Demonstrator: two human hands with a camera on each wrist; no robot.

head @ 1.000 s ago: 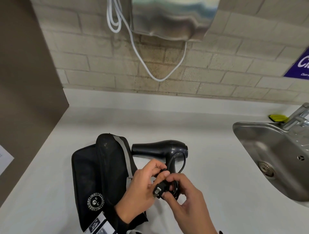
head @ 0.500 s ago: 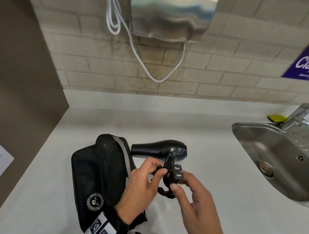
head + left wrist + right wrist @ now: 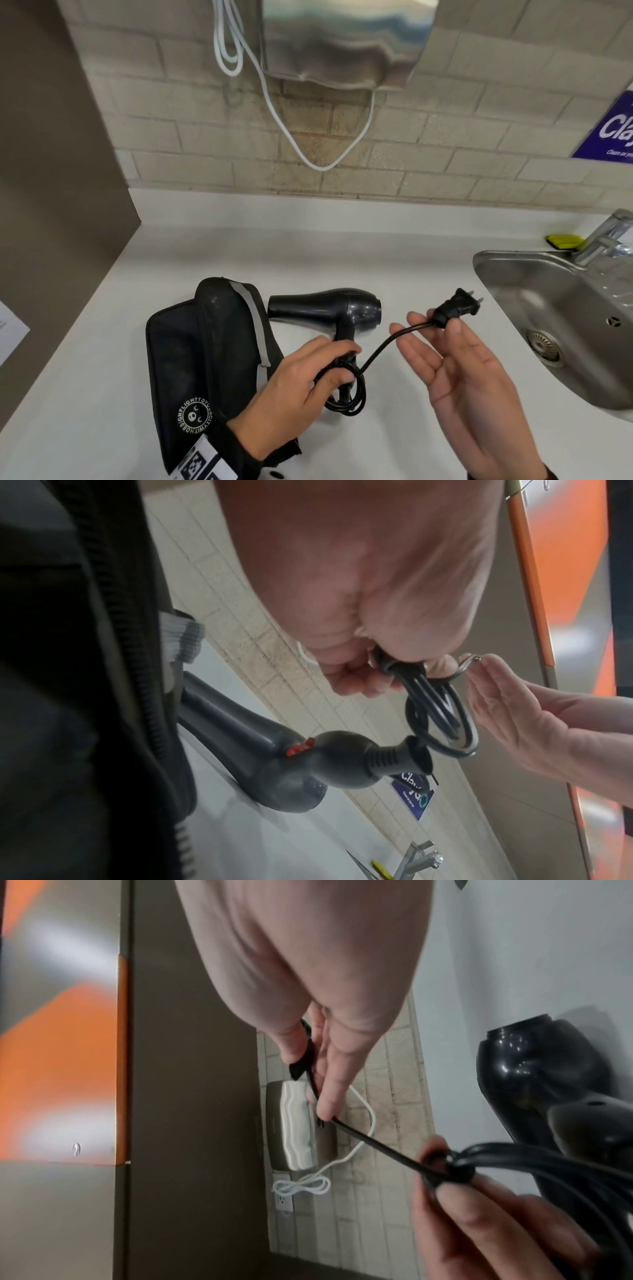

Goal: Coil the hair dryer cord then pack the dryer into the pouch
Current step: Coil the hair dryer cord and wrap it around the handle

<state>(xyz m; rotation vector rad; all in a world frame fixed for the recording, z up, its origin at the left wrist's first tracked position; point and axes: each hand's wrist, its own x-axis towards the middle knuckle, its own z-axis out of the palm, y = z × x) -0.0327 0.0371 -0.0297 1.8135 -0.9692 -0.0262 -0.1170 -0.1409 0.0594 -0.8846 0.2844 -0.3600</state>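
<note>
Fingers (image 3: 337, 356) of the left hand (image 3: 294, 387) are curled tight round the bunched loops of the black cord (image 3: 346, 394), just below the hair dryer (image 3: 329, 308). The right hand (image 3: 459, 383) has its fingers mostly straight, with the plug (image 3: 455, 308) pinched at their tips and the last bit of cord pulled out toward 2 o'clock.

The dryer lies on its side on the white desk (image 3: 342, 250), nose touching the black pouch (image 3: 205, 346), which sits at its 9 o'clock. The sink (image 3: 561, 308) is well apart at 3 o'clock.

I think the step now is tucking in the loose end. To do it well, keep the left hand squeezing so the loops do not spring open. Wrap the loose bit round the bunch, snug but not too tight. Then push the plug through a loop so it stays. Keep the metal pins pointing away from the fingers.

I cannot tell if the pouch is unzipped.
</note>
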